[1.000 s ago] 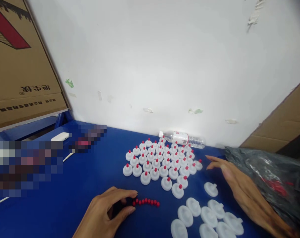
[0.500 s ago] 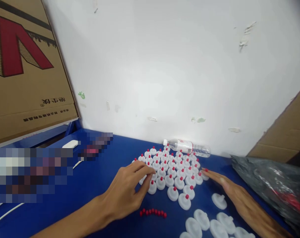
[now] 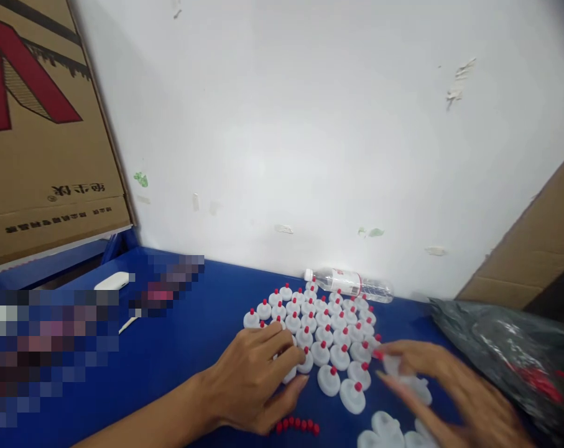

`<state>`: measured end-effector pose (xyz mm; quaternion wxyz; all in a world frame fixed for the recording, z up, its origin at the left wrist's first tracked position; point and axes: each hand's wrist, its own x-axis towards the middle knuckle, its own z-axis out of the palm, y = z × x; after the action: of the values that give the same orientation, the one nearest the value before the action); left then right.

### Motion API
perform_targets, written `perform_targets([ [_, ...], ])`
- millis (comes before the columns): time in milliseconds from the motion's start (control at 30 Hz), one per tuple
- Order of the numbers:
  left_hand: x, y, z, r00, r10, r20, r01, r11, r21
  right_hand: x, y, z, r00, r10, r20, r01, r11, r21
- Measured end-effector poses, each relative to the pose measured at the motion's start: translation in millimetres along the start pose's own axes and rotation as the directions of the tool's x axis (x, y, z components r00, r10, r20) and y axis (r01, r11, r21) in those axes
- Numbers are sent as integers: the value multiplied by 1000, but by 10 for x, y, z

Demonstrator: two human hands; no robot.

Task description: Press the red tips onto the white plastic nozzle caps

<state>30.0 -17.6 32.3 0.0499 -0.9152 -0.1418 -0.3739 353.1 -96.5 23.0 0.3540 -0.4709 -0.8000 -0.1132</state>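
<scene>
A tight cluster of white plastic discs with red-tipped stems (image 3: 352, 398) stands upright on the blue table (image 3: 193, 348). My left hand (image 3: 258, 376) curls over the cluster's near left edge, thumb and fingers around a white disc (image 3: 290, 375) partly hidden beneath them. Blurred by motion, my right hand (image 3: 431, 379) is at the cluster's right side. Its thumb and index finger are on either side of a red-tipped white disc (image 3: 393, 366). Under and below the right hand lie white discs without red tips (image 3: 387, 429). A row of small red caps (image 3: 297, 424) lies by my left thumb.
Against the white wall (image 3: 282, 155), a clear plastic bottle (image 3: 344, 282) lies behind the cluster. At right is a dark plastic bag (image 3: 505, 342) with red inside; cardboard (image 3: 528, 236) leans above it. A printed carton (image 3: 53, 168) and a white device (image 3: 112, 281) are at left.
My right hand has turned from nearly flat to thumb and index apart around a disc. My left hand has lowered and curled further over the cluster. The view has shifted slightly.
</scene>
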Motion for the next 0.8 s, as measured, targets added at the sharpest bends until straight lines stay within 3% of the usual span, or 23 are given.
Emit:
perform_targets([
  [133, -24, 65, -51, 999, 1, 41, -1, 1000, -9, 352, -653, 186, 929, -359, 85, 352, 932, 89],
  [167, -34, 77, -59, 999, 10, 52, -10, 1000, -4, 411, -761, 244, 918, -397, 23, 394, 915, 85],
  [267, -47, 108, -56, 997, 58, 46, -59, 998, 27, 498, -940, 384, 916, -397, 48, 395, 917, 55],
  [400, -14, 165, -33, 997, 78, -5, -78, 995, -61, 533, -971, 368, 918, -391, 62, 386, 920, 73],
  [467, -19, 178, -47, 999, -33, -39, 28, 990, -139, 543, -880, 256, 896, -436, 85, 434, 900, 43],
  [500, -36, 169, -65, 989, -146, -16, 142, 977, -156, 538, -790, 181, 883, -453, 121, 456, 890, 5],
  [567, -94, 106, -114, 948, -316, -48, 303, 937, -175, 499, -507, 20, 888, -455, 65, 460, 883, -97],
  [667, -196, -68, -173, 920, -387, -63, 378, 917, -127, 370, 83, -176, 993, -113, 20, 115, 987, -114],
  [733, -242, -172, -171, 926, -376, -24, 370, 920, -129, 271, 452, -237, 974, 225, 21, -225, 974, -26],
  [800, -262, -221, -137, 940, -342, -10, 338, 935, -108, 184, 709, -235, 947, 317, 41, -317, 948, -18],
])
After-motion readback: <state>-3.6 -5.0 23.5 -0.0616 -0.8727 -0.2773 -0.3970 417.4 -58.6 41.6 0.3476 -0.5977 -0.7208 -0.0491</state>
